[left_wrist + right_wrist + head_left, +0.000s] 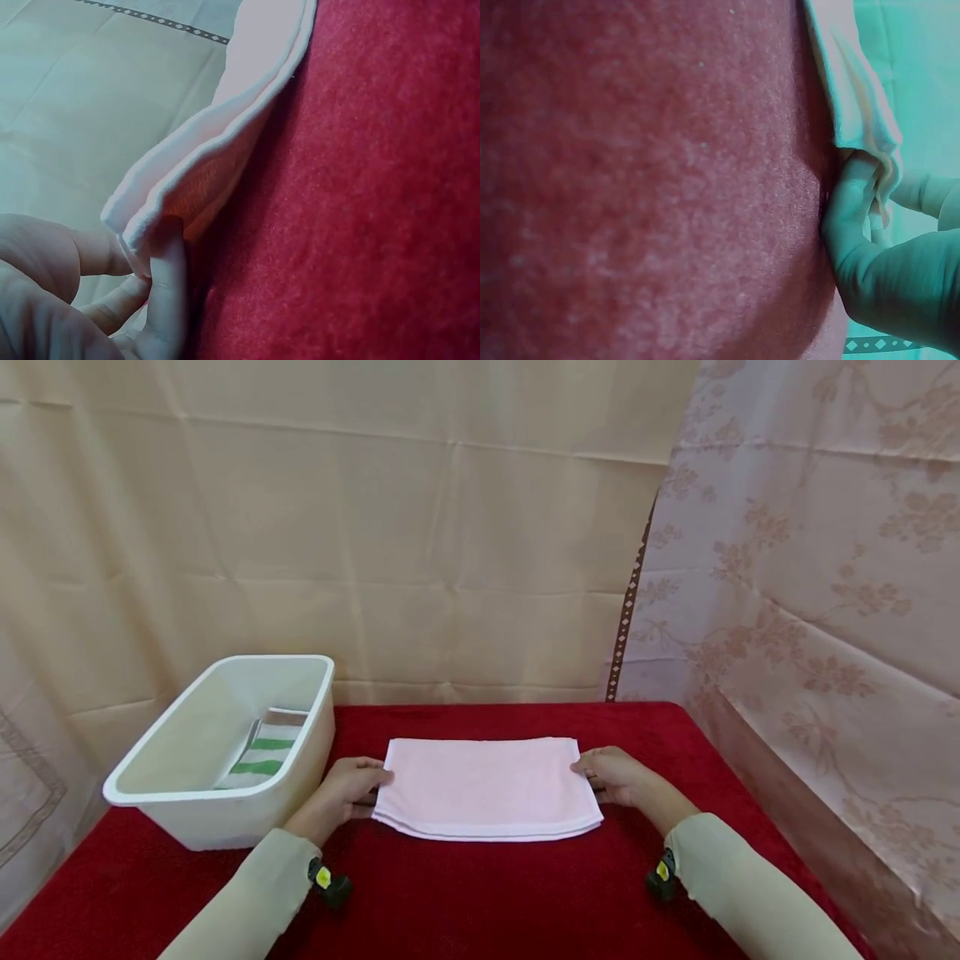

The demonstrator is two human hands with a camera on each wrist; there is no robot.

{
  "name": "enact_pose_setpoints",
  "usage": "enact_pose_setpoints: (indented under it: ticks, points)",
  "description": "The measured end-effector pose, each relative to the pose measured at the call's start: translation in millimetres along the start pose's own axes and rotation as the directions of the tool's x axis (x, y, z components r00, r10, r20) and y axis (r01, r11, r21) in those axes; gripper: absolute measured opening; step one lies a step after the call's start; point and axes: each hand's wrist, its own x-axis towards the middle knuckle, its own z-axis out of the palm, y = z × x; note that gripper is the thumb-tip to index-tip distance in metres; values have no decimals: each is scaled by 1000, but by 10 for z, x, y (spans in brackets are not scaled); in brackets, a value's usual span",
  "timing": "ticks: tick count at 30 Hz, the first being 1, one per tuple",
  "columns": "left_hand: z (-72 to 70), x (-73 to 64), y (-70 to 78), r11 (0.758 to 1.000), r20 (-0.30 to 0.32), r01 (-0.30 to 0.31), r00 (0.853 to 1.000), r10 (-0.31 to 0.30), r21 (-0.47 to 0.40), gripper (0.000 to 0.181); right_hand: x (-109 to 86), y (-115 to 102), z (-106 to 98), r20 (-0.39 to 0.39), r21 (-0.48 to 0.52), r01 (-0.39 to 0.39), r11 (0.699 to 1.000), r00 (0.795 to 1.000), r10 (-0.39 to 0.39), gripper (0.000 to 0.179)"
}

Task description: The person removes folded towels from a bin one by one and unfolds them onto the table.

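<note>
A folded pink towel (pixel 483 785) with white edges lies flat over the middle of the red-covered table. My left hand (pixel 348 789) pinches its left side, thumb on top and fingers beneath. At the opposite side my right hand (pixel 611 775) grips the towel the same way. In the left wrist view, the towel's layered edge (pixel 180 161) rises off the cloth where the left fingers (pixel 166 292) reach under it. The right wrist view shows the towel's corner (pixel 866 112) between the right thumb and fingers (pixel 851 199).
A white plastic tub (pixel 180 814) stands left of the towel, close to my left forearm. Inside it lies a green-and-white striped cloth (pixel 266 752). The red table cover (pixel 480 902) reaches a beige curtain (pixel 390 543) behind; a floral curtain (pixel 840 568) hangs on the right.
</note>
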Motion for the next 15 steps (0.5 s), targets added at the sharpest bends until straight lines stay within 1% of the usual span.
enact_pose_setpoints:
  ticks: [6,11,15]
  points:
    - [-15,3,11,998,24,-16,1000,18,-60,40,51,-5,8,-14,16,5,1000,1000,-5,9]
    - [-23,-3,21,992,55,-33,998,40,-124,41,32,-7,10,-10,68,22,997,1000,-22,5]
    - [-25,-22,39,986,67,-44,996,56,-159,42,-2,-14,10,-9,93,48,995,999,-47,2]
